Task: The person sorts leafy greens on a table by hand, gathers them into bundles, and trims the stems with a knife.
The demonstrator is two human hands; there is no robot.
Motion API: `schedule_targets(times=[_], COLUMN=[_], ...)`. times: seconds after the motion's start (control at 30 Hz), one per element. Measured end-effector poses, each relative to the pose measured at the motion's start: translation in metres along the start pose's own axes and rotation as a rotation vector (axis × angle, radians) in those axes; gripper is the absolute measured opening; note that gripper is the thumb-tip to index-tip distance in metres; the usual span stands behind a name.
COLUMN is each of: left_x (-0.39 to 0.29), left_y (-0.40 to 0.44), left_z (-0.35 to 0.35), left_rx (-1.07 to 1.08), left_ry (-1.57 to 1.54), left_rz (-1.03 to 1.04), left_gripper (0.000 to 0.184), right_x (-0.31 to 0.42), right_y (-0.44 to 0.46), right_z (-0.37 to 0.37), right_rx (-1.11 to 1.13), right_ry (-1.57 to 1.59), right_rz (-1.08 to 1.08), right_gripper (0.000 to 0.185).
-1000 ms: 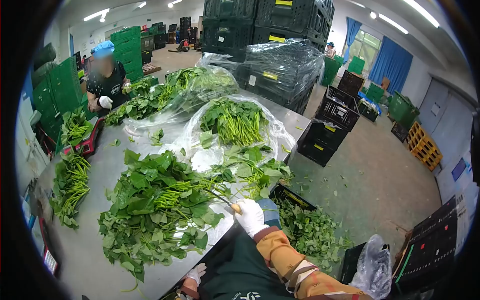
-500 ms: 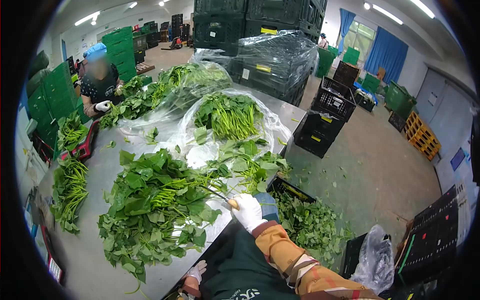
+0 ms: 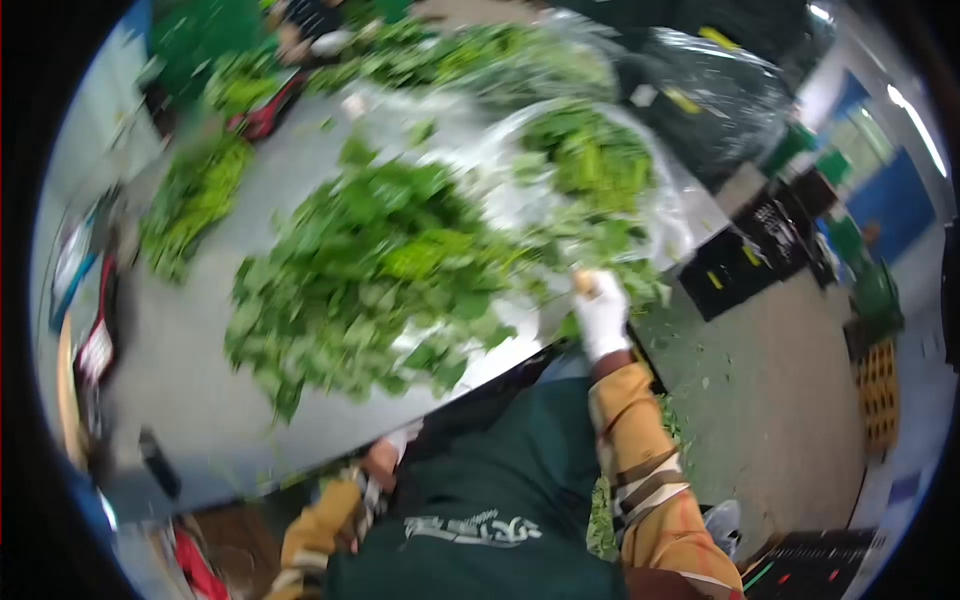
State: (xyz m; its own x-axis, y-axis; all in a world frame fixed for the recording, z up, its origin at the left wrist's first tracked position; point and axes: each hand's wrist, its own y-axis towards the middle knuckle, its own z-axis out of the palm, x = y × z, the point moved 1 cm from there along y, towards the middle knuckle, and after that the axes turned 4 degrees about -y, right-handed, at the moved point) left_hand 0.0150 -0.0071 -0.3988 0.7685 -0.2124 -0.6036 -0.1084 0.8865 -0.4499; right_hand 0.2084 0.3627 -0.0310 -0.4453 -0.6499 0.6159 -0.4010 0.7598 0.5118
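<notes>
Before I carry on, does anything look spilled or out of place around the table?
Yes: small green scraps litter the floor right of the table, as if dropped, and a loose leaf lies apart from the big leafy pile. Blur prevents judging any damage.

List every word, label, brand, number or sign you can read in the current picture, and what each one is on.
Nothing can be read for certain.
Apron: white lettering, too blurred to quote.
Wrapped crates: a white label, too small and blurred; yellow tags, no lettering can be made out.
</notes>
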Motion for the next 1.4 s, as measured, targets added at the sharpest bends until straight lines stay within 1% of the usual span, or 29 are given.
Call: schedule_targets(times=[0.07, 0.1, 0.17, 0.2, 0.23, 0.3, 0.37, 0.43, 0.5, 0.53, 0.57, 0.63, 0.67, 0.77, 0.9, 0.93, 0.97, 1.03, 1.07, 1.13, 1.17, 1.23, 1.27, 1.3, 1.37, 1.4], left_x=[-0.014, -0.017, -0.025, -0.026, -0.026, -0.026, -0.027, -0.028, -0.027, -0.025, -0.023, -0.021, -0.019, -0.017, -0.016, -0.015, -0.016, -0.014, -0.015, -0.019, -0.02, -0.021, -0.022, -0.023, -0.028, -0.03], left_y=[-0.018, -0.02, -0.025, -0.026, -0.027, -0.03, -0.031, -0.033, -0.036, -0.038, -0.039, -0.043, -0.044, -0.044, -0.038, -0.036, -0.035, -0.036, -0.035, -0.035, -0.033, -0.032, -0.03, -0.028, -0.021, -0.018], left_z=[0.041, 0.049, 0.064, 0.067, 0.071, 0.075, 0.076, 0.076, 0.073, 0.075, 0.074, 0.073, 0.07, 0.068, 0.064, 0.064, 0.063, 0.061, 0.059, 0.059, 0.059, 0.063, 0.066, 0.068, 0.079, 0.088], left_rx=[-0.169, -0.216, -0.258, -0.273, -0.285, -0.303, -0.314, -0.323, -0.332, -0.338, -0.343, -0.356, -0.36, -0.366, -0.373, -0.375, -0.372, -0.367, -0.37, -0.372, -0.377, -0.386, -0.39, -0.395, -0.414, -0.42], left_ry=[0.205, 0.256, 0.294, 0.308, 0.31, 0.31, 0.317, 0.315, 0.324, 0.323, 0.32, 0.329, 0.33, 0.351, 0.381, 0.389, 0.392, 0.399, 0.407, 0.433, 0.443, 0.477, 0.501, 0.542, 0.709, 0.771], left_rz=[-0.009, -0.011, -0.011, -0.009, -0.009, -0.003, 0.0, 0.004, 0.009, 0.013, 0.015, 0.019, 0.023, 0.033, 0.04, 0.039, 0.037, 0.04, 0.037, 0.032, 0.032, 0.031, 0.029, 0.033, 0.061, 0.091], left_gripper=[0.043, 0.042, 0.042, 0.041, 0.041, 0.04, 0.04, 0.039, 0.039, 0.038, 0.038, 0.037, 0.037, 0.036, 0.035, 0.035, 0.034, 0.034, 0.033, 0.033, 0.033, 0.032, 0.032, 0.031, 0.031, 0.031], right_x=[-0.023, -0.022, -0.015, -0.001, 0.015, 0.058, 0.106, 0.134, 0.175, 0.182, 0.186, 0.179, 0.183, 0.187, 0.189, 0.192, 0.187, 0.17, 0.155, 0.148, 0.143, 0.17, 0.168, 0.158, 0.137, 0.129], right_y=[0.028, 0.039, 0.052, 0.055, 0.057, 0.048, 0.03, 0.016, 0.005, 0.004, 0.003, 0.007, 0.009, 0.012, 0.025, 0.03, 0.036, 0.045, 0.051, 0.06, 0.066, 0.072, 0.072, 0.074, 0.072, 0.068], right_z=[0.004, 0.006, 0.019, 0.029, 0.04, 0.067, 0.089, 0.117, 0.12, 0.127, 0.135, 0.148, 0.15, 0.15, 0.135, 0.128, 0.128, 0.131, 0.131, 0.121, 0.11, 0.078, 0.076, 0.072, 0.078, 0.08], right_rx=[0.12, 0.177, 0.22, 0.164, 0.153, 0.202, 0.253, 0.252, 0.297, 0.323, 0.282, 0.473, 0.518, 0.644, 0.75, 0.691, 0.61, 0.682, 0.753, 0.88, 0.833, 0.752, 0.639, 0.723, 0.801, 0.747], right_ry=[-0.275, -0.396, -0.566, -0.485, -0.218, 0.136, 0.268, 0.424, 0.392, 0.247, 0.099, -0.276, -0.347, -0.452, 0.467, 0.657, 0.759, 0.681, 0.533, 0.234, 0.33, 0.64, 0.996, 1.046, 0.383, 0.446], right_rz=[-0.05, -0.107, -0.139, -0.24, -0.299, -0.39, -0.46, -0.421, -0.323, -0.398, -0.501, -0.59, -0.579, -0.619, 0.013, 0.172, 0.252, 0.352, 0.283, 0.142, 0.162, 0.227, 0.345, 0.297, 0.158, 0.22], right_gripper=[0.031, 0.037, 0.047, 0.043, 0.031, 0.02, 0.017, 0.024, 0.032, 0.042, 0.04, 0.032, 0.02, 0.024, 0.025, 0.03, 0.03, 0.028, 0.028, 0.029, 0.03, 0.031, 0.033, 0.034, 0.033, 0.034])
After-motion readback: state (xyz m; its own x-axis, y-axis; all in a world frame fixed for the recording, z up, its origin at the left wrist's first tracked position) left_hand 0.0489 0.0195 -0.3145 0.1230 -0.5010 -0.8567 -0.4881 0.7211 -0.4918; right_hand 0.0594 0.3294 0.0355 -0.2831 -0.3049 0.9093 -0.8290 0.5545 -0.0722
